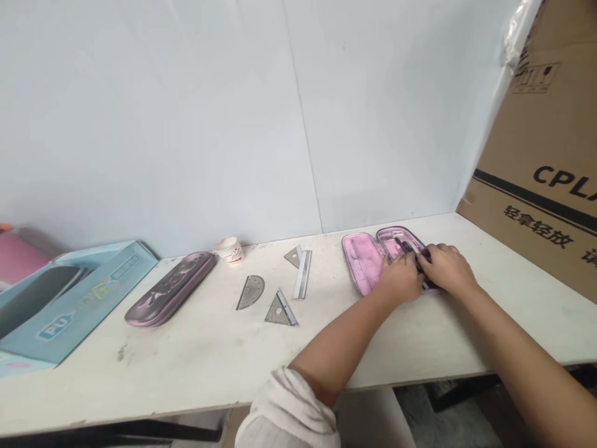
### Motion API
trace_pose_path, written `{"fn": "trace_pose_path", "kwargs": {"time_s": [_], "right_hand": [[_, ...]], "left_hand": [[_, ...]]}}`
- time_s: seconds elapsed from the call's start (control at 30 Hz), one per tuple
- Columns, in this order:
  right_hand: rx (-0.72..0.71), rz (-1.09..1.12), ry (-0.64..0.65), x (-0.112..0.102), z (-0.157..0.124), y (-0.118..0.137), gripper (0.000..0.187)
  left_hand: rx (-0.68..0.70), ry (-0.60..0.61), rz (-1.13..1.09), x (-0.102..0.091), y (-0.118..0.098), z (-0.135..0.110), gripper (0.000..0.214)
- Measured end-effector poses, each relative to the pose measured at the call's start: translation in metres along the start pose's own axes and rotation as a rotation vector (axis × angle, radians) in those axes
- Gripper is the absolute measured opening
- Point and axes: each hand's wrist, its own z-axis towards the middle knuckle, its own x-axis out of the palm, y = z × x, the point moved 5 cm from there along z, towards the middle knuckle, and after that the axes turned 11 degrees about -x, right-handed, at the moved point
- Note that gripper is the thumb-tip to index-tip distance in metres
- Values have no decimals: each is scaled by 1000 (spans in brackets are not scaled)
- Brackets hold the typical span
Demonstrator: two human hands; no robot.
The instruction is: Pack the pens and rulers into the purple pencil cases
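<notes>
Two hands meet over an open pink zip case near the table's back edge, its long axis running along that edge. The right hand curls closed over a dark slender instrument pointing toward the back left; the left hand lies just beside it, its grip hidden.

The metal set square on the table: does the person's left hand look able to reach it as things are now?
Probably yes. The left hand is at the open pink pencil case, and nothing lies between it and the metal set square on the white table.
</notes>
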Motion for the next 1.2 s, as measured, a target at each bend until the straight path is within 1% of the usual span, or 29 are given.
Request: {"fn": "trace_pose_path", "kwargs": {"time_s": [0.1, 0.17, 0.33, 0.43, 0.5, 0.53, 0.6, 0.63, 0.67, 0.77, 0.83, 0.9, 0.97, 1.07, 1.2], "right_hand": [[-17, -25, 25, 9, -4, 4, 37], [-28, -48, 32, 10, -6, 6, 37], [-44, -82, -11, -2, -4, 14, 38], [-86, -81, -56, -11, 2, 34, 39], [-169, -64, -82, -16, 7, 59, 37], [-219, -53, -89, -18, 10, 75, 35], [-322, -25, -89, -19, 14, 113, 33], [-369, -8, -81, -17, 16, 134, 33], [-419, 16, -73, -16, 18, 155, 32], [-544, 88, -22, -7, 25, 217, 30], [-578, 109, 24, 0, 31, 250, 31], [-587, 108, 58, 7, 38, 273, 33], [-594, 99, 83, 12, 43, 288, 34], [-609, 80, 122, 17, 46, 301, 34], [-634, 61, 138, 14, 47, 321, 37]], "left_hand": [[5, -27, 46, -2, 4, -4, 37], [20, -41, 57, -4, 6, -8, 32], [39, -110, 5, -10, 16, -18, 35], [-6, -137, -36, -25, 35, -24, 36], [-68, -159, -68, -41, 57, -28, 36], [-115, -169, -76, -51, 72, -31, 37], [-236, -184, -70, -69, 109, -39, 41], [-316, -175, -39, -76, 130, -45, 43], [-367, -174, -24, -83, 150, -51, 45], [-431, -119, 23, -92, 205, -75, 50], [-417, -32, 62, -92, 232, -91, 52], [-389, 50, 101, -92, 250, -105, 53], [-372, 100, 134, -97, 263, -116, 53], [-363, 136, 167, -108, 279, -126, 50], [-376, 166, 176, -119, 296, -135, 43]]}}
